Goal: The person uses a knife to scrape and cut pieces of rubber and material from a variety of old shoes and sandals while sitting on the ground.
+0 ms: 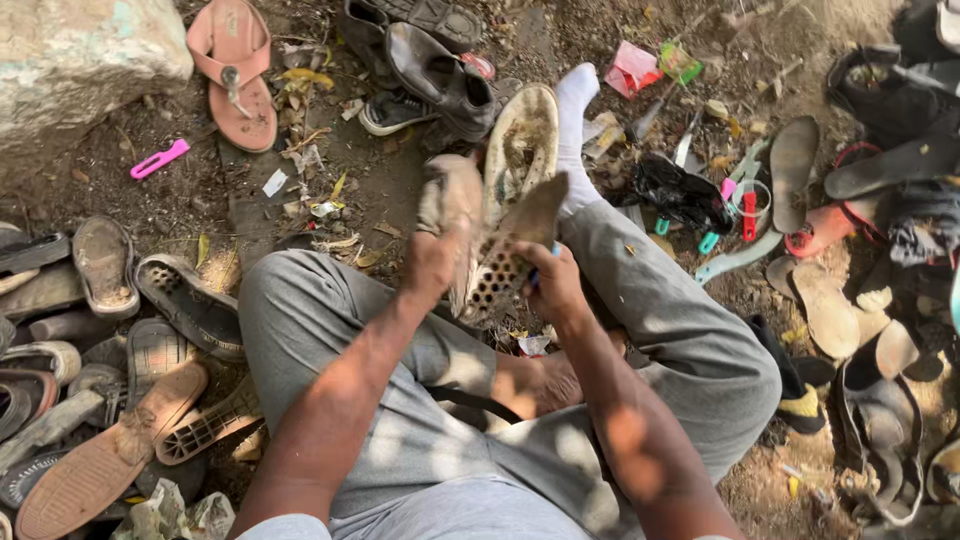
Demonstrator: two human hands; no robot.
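Observation:
I sit on the ground in grey trousers. My left hand (432, 268) grips a worn tan shoe (452, 200) by its side. A dark sole (505, 255) with a honeycomb grid is peeled away from it and sticks up between my hands. My right hand (556, 283) is closed at the sole's right edge around a small blue-handled thing that is mostly hidden. Just beyond lies a dirty pale sole (522, 140) beside my white-socked foot (574, 110).
Loose soles and sandals (120, 400) are piled at my left. A pink sandal (238, 75) and dark shoes (440, 75) lie ahead. Tools with coloured handles (735, 205) and more footwear (880, 400) lie at the right. A large stone (80, 50) fills the top left.

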